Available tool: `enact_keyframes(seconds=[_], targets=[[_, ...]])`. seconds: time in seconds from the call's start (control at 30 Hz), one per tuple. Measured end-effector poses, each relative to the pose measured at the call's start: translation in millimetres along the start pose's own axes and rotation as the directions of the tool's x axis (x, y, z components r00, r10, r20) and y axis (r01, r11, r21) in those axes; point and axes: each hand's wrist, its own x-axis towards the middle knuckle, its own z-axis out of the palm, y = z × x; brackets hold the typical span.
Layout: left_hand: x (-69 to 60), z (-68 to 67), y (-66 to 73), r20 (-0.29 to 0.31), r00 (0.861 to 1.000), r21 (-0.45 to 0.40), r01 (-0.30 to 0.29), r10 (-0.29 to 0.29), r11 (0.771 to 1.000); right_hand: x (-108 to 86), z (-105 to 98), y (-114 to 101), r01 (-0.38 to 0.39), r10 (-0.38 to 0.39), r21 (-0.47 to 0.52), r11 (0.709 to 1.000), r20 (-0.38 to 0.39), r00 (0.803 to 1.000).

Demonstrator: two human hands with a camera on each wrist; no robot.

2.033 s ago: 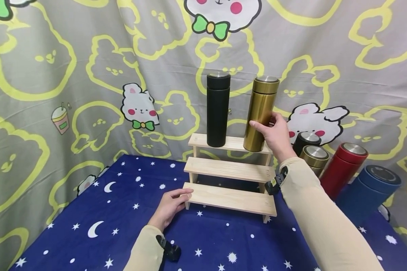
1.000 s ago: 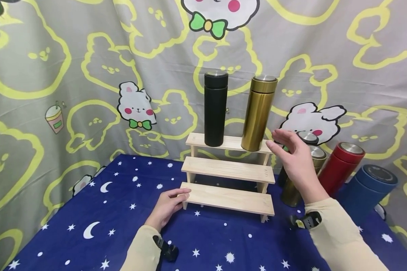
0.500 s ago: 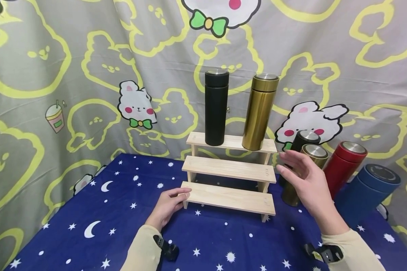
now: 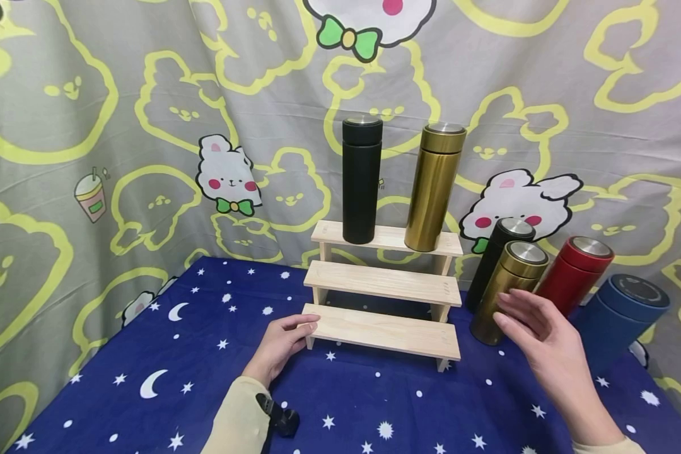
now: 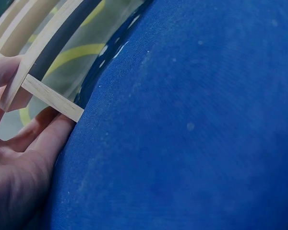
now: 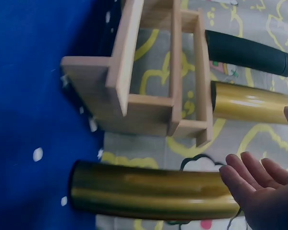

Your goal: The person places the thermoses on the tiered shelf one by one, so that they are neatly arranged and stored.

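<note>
My left hand (image 4: 281,348) holds the left end of the lowest board of a three-step wooden display stand (image 4: 383,331). In the left wrist view its thumb lies on the board and the other fingers reach below, by the stand's leg (image 5: 53,97). A tall black thermos (image 4: 361,189) and a tall gold thermos (image 4: 434,195) stand upright on the top step. At the right, my right hand (image 4: 553,359) is beside a second gold thermos (image 4: 502,302), its fingers extended and slightly bent. The right wrist view shows this gold thermos (image 6: 149,189) near the fingertips, with nothing gripped.
Behind that gold thermos stands another black thermos (image 4: 496,258). A red thermos (image 4: 573,277) and a wider blue one (image 4: 618,321) stand farther right, partly behind my right hand. Dark blue starry cloth (image 4: 215,378) covers the table. A patterned curtain (image 4: 164,145) hangs behind.
My right hand let go of the gold thermos on the top step. It then moved right and down to the second gold thermos. My left hand stayed on the stand.
</note>
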Motion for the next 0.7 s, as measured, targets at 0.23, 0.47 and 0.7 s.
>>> enact_keyframes(seconds=[0.23, 0.47, 0.7], targets=[[-1.3, -0.5, 1.7, 0.01, 1.0, 0.013, -0.003, 0.003, 1.0, -12.5, -5, 18, -0.06, 0.058, -0.036, 0.998, -0.054, 0.997], [-2.3, -1.1, 2.5, 0.007, 1.0, 0.022, 0.001, -0.001, 1.0, -15.5, -5, 31, -0.154, 0.148, -0.056, 0.987, -0.09, 0.985], [-1.4, -0.1, 1.8, 0.007, 1.0, 0.024, -0.003, 0.003, 1.0, -9.5, -7, 39, -0.25, 0.249, -0.025, 0.968, -0.034, 0.968]])
